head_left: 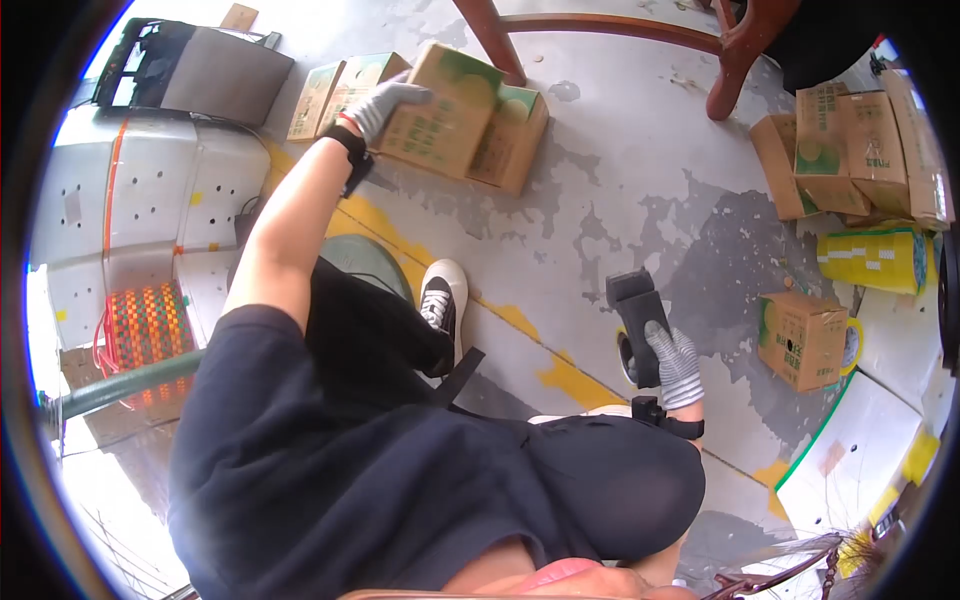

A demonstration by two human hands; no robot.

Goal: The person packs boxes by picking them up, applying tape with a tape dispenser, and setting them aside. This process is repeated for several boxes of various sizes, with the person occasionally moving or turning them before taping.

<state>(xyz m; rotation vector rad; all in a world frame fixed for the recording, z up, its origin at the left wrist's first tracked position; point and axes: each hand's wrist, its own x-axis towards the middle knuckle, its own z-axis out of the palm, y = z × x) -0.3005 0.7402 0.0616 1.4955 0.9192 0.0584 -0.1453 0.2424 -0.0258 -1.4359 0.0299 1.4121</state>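
Note:
My left hand (388, 106), in a grey glove, reaches far forward and grips the edge of a brown cardboard box (437, 118) with a green printed top. That box is tilted and overlaps another cardboard box (512, 145) on the floor. Two more cardboard boxes (350, 88) stand just left of the hand. Low at the right, my right hand (675, 362), in a striped glove, is closed round a black handheld tool (637, 315) that looks like a tape gun. A round part shows beside it, partly hidden.
Red-brown wooden legs (610, 28) stand at the top. Cardboard boxes (850, 145), a yellow wrapped bundle (870, 260) and a single box (800, 340) with a tape roll (852, 345) lie at the right. White containers (150, 185), a woven roll (150, 330) and a green stool (372, 262) are at the left.

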